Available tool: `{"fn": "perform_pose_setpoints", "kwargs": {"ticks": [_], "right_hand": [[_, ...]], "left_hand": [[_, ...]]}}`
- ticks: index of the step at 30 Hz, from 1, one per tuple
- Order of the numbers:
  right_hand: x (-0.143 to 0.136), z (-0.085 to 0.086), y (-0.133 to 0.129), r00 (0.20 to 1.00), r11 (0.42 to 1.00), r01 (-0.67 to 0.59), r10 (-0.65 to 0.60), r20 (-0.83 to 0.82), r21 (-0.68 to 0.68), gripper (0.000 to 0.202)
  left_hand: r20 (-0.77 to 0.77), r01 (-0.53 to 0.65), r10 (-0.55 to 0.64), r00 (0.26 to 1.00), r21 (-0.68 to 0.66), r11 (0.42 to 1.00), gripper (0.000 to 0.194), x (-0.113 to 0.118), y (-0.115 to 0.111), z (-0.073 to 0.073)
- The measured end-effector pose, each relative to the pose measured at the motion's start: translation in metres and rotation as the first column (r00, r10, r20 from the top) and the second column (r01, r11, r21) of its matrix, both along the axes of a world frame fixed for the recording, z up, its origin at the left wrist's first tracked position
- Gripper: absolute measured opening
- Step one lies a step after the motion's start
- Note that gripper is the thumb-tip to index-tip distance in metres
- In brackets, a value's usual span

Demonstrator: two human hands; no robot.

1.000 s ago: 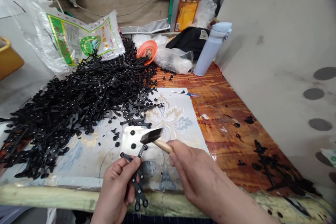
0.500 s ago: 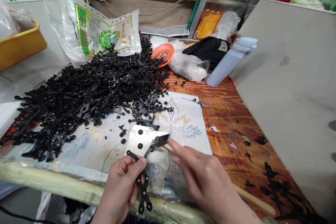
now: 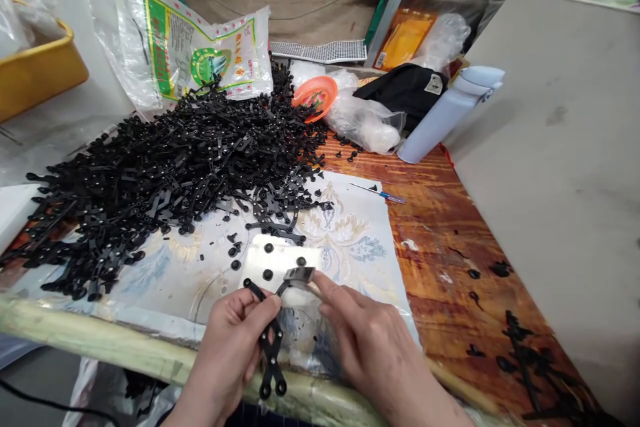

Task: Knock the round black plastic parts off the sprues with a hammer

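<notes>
Left grip point(image 3: 237, 333) holds black linkage point(image 3: 273, 361), yellow bin point(image 3: 40, 77) beyond (clear plastic point(image 3: 41, 25) inside).

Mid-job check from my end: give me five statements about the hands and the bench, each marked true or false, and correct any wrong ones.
1. The left hand holds a black linked piece. True.
2. The right hand holds a pair of scissors. False: it holds a hammer.
3. Round black pieces rest on the white block. True.
4. The pale blue bottle is left of the pile of black parts in the picture. False: it is to the right of it.
5. An orange dish lies at the edge of that pile. True.
</notes>
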State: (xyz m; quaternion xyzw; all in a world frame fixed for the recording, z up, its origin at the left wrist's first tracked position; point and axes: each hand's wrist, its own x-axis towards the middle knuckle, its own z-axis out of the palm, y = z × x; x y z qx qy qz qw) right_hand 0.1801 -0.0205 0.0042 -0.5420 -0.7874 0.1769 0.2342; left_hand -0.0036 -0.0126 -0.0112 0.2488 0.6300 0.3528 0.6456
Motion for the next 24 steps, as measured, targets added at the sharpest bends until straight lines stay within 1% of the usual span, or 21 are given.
{"fn": "perform_pose_setpoints", "kwargs": {"ticks": [2, 4, 6, 7, 8, 10, 11, 12, 13, 14, 17, 19, 24], "right_hand": [[0.002, -0.002, 0.001, 0.999, 0.998, -0.019, 0.021, 0.032, -0.066, 0.04], [0.009, -0.005, 0.002, 1.0, 0.997, 0.019, -0.02, -0.006, -0.071, 0.037], [0.019, -0.007, 0.003, 0.992, 0.992, 0.128, -0.128, -0.012, -0.004, 0.035], [0.024, -0.009, 0.004, 0.978, 0.979, 0.203, -0.205, 0.034, 0.033, 0.036], [0.03, -0.011, 0.004, 0.949, 0.956, 0.285, -0.292, 0.118, 0.066, 0.037], [0.037, -0.017, 0.003, 0.84, 0.903, 0.418, -0.426, 0.335, 0.101, 0.039], [0.039, -0.021, 0.002, 0.781, 0.884, 0.456, -0.453, 0.429, 0.104, 0.039], [0.039, -0.026, 0.001, 0.739, 0.875, 0.473, -0.456, 0.496, 0.099, 0.04], [0.038, -0.03, 0.0, 0.717, 0.876, 0.474, -0.445, 0.536, 0.093, 0.04], [0.037, -0.034, -0.001, 0.712, 0.881, 0.464, -0.432, 0.553, 0.091, 0.041], [0.029, -0.043, -0.004, 0.719, 0.901, 0.411, -0.413, 0.558, 0.136, 0.044], [0.026, -0.046, -0.005, 0.725, 0.908, 0.379, -0.412, 0.552, 0.179, 0.046], [0.027, -0.047, -0.006, 0.743, 0.903, 0.379, -0.427, 0.515, 0.202, 0.048]], "left_hand": [[-0.026, 0.022, -0.022, 0.999, 0.009, 1.0, 0.038, -0.002, 0.0, -0.001], [-0.07, 0.056, -0.054, 0.996, 0.023, 0.998, 0.041, -0.007, 0.001, -0.001], [-0.135, 0.1, -0.091, 0.987, 0.057, 0.993, 0.043, -0.015, 0.002, 0.0], [-0.174, 0.127, -0.113, 0.978, 0.075, 0.989, 0.044, -0.02, 0.002, 0.001], [-0.213, 0.165, -0.143, 0.967, 0.093, 0.982, 0.043, -0.025, 0.003, 0.002], [-0.287, 0.276, -0.236, 0.929, 0.108, 0.955, 0.042, -0.034, 0.006, 0.006], [-0.322, 0.337, -0.288, 0.902, 0.109, 0.935, 0.042, -0.037, 0.009, 0.008], [-0.351, 0.396, -0.339, 0.873, 0.104, 0.912, 0.042, -0.04, 0.012, 0.01], [-0.366, 0.444, -0.386, 0.847, 0.085, 0.892, 0.043, -0.042, 0.015, 0.012], [-0.36, 0.479, -0.431, 0.827, 0.051, 0.876, 0.043, -0.043, 0.018, 0.014], [-0.248, 0.525, -0.525, 0.814, -0.072, 0.848, 0.044, -0.044, 0.027, 0.015], [-0.191, 0.534, -0.543, 0.818, -0.102, 0.839, 0.046, -0.044, 0.03, 0.015], [-0.213, 0.532, -0.533, 0.819, -0.068, 0.844, 0.047, -0.047, 0.033, 0.017]]}}
